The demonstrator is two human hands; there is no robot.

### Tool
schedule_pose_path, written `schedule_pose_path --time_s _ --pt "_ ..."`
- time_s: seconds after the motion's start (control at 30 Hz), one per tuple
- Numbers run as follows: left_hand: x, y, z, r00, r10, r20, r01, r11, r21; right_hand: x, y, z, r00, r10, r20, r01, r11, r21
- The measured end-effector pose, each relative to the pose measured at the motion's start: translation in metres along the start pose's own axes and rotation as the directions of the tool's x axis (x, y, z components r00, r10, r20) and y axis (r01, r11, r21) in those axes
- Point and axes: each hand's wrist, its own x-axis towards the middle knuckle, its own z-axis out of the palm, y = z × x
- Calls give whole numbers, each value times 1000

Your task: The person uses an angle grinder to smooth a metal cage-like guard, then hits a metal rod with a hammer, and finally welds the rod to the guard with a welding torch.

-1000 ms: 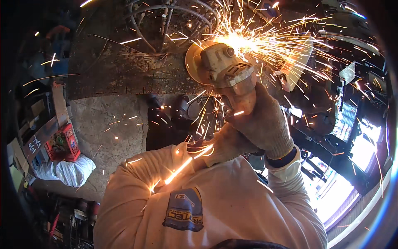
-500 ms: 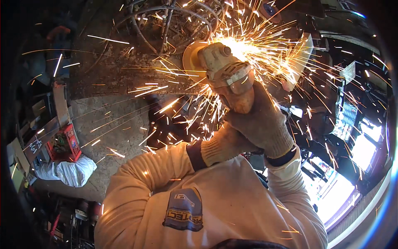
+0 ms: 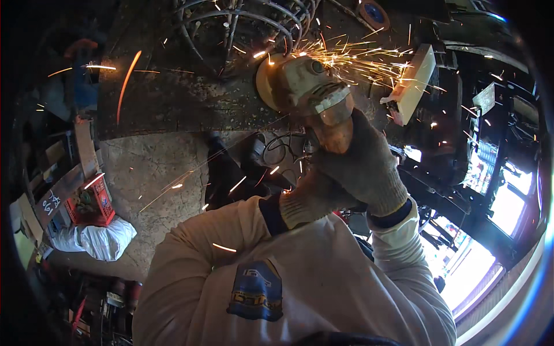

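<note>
My right hand (image 3: 369, 164), in a knitted work glove, is closed around the body of an angle grinder (image 3: 332, 109). My left hand (image 3: 314, 196), gloved too, reaches in beneath the right one and grips the grinder's rear part; its fingers are mostly hidden. The grinder's round disc (image 3: 270, 83) faces left. Close to its upper edge is a frame of bent metal rods (image 3: 254, 14), lying on a dark, worn workbench (image 3: 150, 98). Orange sparks (image 3: 358, 60) spray rightward from the far side of the grinder head, which hides the contact point.
A pale rectangular block (image 3: 415, 81) stands on the right of the bench, with an orange-and-blue disc (image 3: 374, 12) beyond. Cables (image 3: 280, 147) lie on the floor below the bench edge. At left, a red crate (image 3: 90, 202) sits by a white sack (image 3: 104, 237).
The spark shower has shrunk and dimmed, and fewer sparks fly toward my arms. The grinder and both hands have hardly moved.
</note>
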Motion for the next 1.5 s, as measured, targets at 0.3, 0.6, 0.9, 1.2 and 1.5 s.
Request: schedule_pose_path --time_s 0.3,0.6,0.9,1.2,1.5 --pt "3 2 19 999 24 45 -46 799 600 -24 15 -2 995 101 18 -102 994 48" --pt "22 -1 44 997 -75 -19 6 -168 986 -37 77 4 943 18 -333 97 940 326" --pt "37 -14 55 998 46 -53 68 -458 886 -41 113 4 899 -73 -432 301 819 488" --pt "28 -8 71 962 242 -124 209 -370 905 -20 136 11 909 -74 -410 356 650 671" --pt "27 15 65 986 61 -152 104 481 871 21 154 18 906 -300 -299 240 -218 946"
